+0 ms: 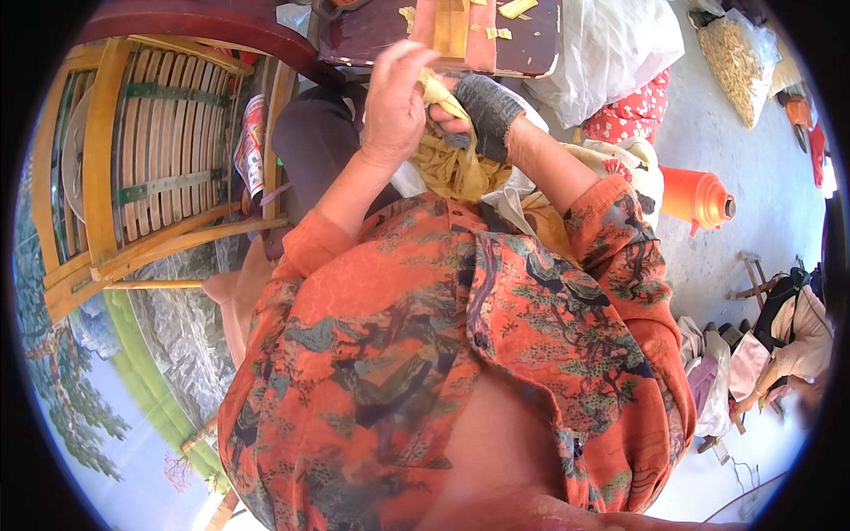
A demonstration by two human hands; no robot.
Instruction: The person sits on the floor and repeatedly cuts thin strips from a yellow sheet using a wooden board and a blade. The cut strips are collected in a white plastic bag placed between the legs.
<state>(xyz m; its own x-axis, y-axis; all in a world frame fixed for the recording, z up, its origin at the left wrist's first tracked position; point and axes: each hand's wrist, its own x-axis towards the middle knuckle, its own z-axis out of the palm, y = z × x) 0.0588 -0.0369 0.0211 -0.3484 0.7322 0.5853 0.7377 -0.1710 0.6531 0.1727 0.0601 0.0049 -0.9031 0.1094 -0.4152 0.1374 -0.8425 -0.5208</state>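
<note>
A pale yellow, twisted strip runs between my two hands above my lap. My right hand, in a dark grey fingerless glove, is closed around it with the fingertips curled beneath. Bare and partly blurred, my left hand is beside the strip's upper end and touches it. Its finger pose is too smeared to make out. Just below both hands, a heap of similar yellow strips lies in a white bag on my lap.
Ahead stands a dark red board with a wooden block and yellow scraps. A slatted wooden chair is at left. At right are a white plastic bag, an orange thermos flask, a sack of yellowish bits, and another person's arm.
</note>
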